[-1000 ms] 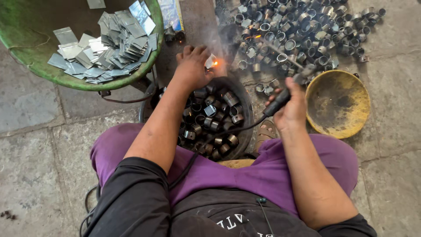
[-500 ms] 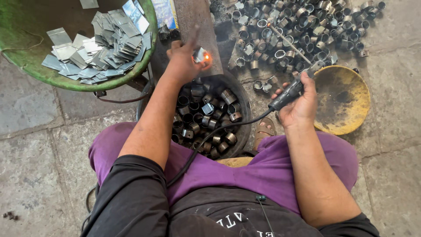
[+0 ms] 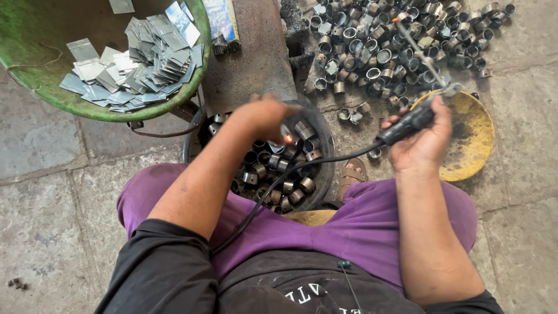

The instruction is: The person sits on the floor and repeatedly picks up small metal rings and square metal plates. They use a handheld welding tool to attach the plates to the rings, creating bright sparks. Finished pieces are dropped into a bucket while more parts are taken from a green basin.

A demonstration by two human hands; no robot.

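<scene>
Sitting over the round dark tub of short metal rings (image 3: 195, 139), I clenched my right hand (image 3: 421, 142) on the black-handled welding electrode holder (image 3: 407, 123) above the yellow dish (image 3: 474, 145); my left hand (image 3: 264, 116) pinched a glowing ring (image 3: 289, 138) above that tub.

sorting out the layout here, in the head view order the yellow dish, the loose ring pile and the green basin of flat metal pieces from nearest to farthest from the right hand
1. Yellow dish: just beside the right hand, on its outer side.
2. Loose ring pile: ahead of the hand, on the floor.
3. Green basin: far across, beyond the left hand.
</scene>
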